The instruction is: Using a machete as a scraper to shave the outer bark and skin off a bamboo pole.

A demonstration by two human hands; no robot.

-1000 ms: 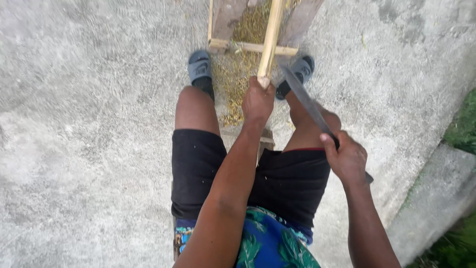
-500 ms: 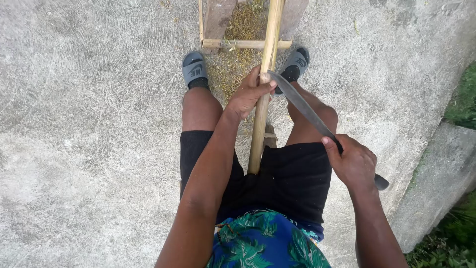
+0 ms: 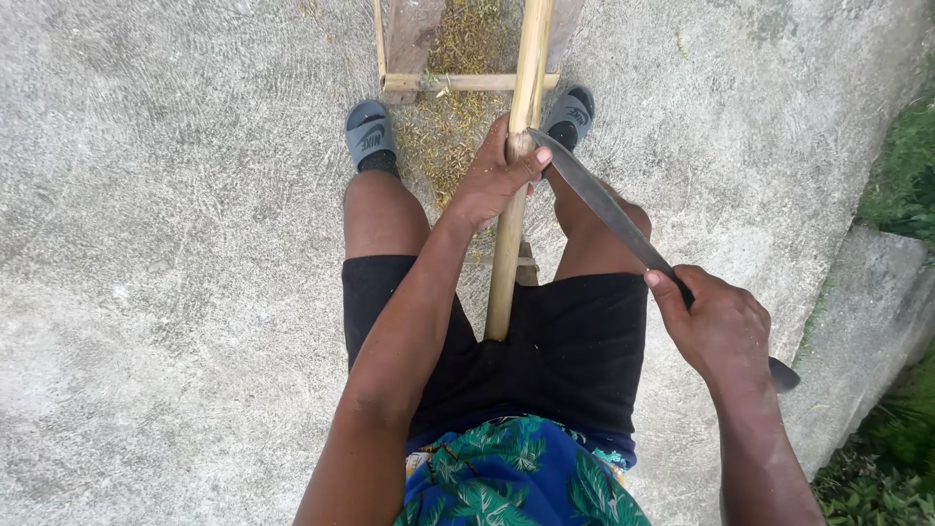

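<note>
Running up the middle of the view, a long pale bamboo pole (image 3: 516, 166) lies between the person's knees, its near end resting against the black shorts (image 3: 575, 341) and its far end passing over a low wooden frame (image 3: 458, 82) at the top edge of the concrete floor (image 3: 166, 244). The left hand (image 3: 492, 180) is wrapped around the pole partway along, fingers closed on it and the thumb pressed near the blade. A long dark machete (image 3: 609, 209) slants from that spot down to the right; its tip touches the pole just beside the left thumb. The right hand (image 3: 721, 326) is clenched around the machete's handle, whose dark butt sticks out beyond the fist. Dry yellowish shavings (image 3: 443, 146) lie scattered on the floor between the feet and inside the frame. Two grey slide sandals (image 3: 368, 131) sit either side of the pole, just below the frame. A blue shirt with green leaf print (image 3: 516, 477) fills the bottom edge. Along the right edge of the floor runs a concrete kerb (image 3: 877, 302) with green grass (image 3: 906, 166) beyond it.
</note>
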